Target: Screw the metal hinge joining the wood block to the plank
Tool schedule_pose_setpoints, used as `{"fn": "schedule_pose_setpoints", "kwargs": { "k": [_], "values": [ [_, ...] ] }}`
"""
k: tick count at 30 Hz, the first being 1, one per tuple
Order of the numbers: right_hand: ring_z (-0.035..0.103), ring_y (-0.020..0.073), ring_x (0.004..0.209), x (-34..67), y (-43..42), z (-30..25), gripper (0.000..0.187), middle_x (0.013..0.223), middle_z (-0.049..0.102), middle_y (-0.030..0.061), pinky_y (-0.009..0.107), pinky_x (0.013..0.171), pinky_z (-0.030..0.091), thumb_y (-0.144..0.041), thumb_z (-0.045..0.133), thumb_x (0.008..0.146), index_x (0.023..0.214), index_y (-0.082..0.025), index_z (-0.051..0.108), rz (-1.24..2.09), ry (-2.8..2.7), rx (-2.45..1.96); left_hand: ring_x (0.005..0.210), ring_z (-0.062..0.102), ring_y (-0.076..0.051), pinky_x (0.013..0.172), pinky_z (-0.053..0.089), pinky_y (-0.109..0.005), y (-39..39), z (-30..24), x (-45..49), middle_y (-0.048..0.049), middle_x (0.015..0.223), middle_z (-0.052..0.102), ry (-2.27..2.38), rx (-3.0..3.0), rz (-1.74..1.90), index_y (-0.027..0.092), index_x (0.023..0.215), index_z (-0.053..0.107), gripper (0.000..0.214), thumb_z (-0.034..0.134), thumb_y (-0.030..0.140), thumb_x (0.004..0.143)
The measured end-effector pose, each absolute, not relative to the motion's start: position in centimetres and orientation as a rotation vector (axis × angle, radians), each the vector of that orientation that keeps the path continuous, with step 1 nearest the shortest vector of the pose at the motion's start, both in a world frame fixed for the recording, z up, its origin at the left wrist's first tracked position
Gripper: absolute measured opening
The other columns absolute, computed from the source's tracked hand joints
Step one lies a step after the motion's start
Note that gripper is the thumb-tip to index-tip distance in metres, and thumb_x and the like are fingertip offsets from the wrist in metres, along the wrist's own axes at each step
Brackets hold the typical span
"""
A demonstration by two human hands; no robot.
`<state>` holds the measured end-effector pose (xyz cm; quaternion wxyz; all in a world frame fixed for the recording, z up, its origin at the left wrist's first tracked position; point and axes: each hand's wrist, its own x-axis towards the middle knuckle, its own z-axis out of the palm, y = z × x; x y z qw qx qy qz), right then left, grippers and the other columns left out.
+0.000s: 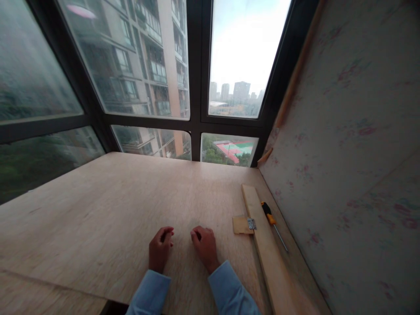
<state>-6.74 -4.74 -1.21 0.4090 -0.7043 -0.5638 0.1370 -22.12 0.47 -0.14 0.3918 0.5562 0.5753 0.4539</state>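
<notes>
My left hand rests on the pale wooden surface with its fingers curled in, and I see nothing in it. A short gap away, my right hand is loosely closed in a fist, also with nothing showing. To the right of it, a small metal hinge joins a small wood piece to a long wooden board. Beyond the board lies a screwdriver with a black and yellow handle, its shaft pointing back towards me. Neither hand touches these things.
A wall with flowered paper bounds the right side. Dark window frames stand along the far and left edges. A seam crosses the surface at lower left, near a dark opening. Peeling trim hangs at the far right corner.
</notes>
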Motion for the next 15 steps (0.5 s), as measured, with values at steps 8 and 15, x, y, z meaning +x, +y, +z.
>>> {"fn": "schedule_pose_setpoints", "kwargs": {
  "k": [8,15],
  "values": [
    [0.06,0.0181,0.075,-6.43,-4.76,-1.12,0.02,0.076,0.071,0.0041,0.03,0.077,0.038,-0.025,0.053,0.087,0.078,-0.018,0.069,0.385,-1.412,-1.759,0.056,0.063,-0.019,0.056,0.053,-0.032,0.6,-0.25,-22.08,-0.0074,0.079,0.071,1.436,1.459,1.08,0.018,0.083,0.067,0.033,0.053,0.044,0.067],
    [0.062,0.0157,0.071,-6.35,-5.19,-0.57,0.017,0.072,0.07,0.0021,0.027,0.071,0.042,-0.021,0.054,0.084,0.076,-0.018,0.068,0.507,-1.332,-1.745,0.055,0.063,-0.019,0.059,0.053,-0.032,1.06,-0.26,-22.07,-0.0069,0.081,0.071,1.451,1.466,1.071,0.018,0.084,0.067,0.032,0.05,0.041,0.068]
  ]
}}
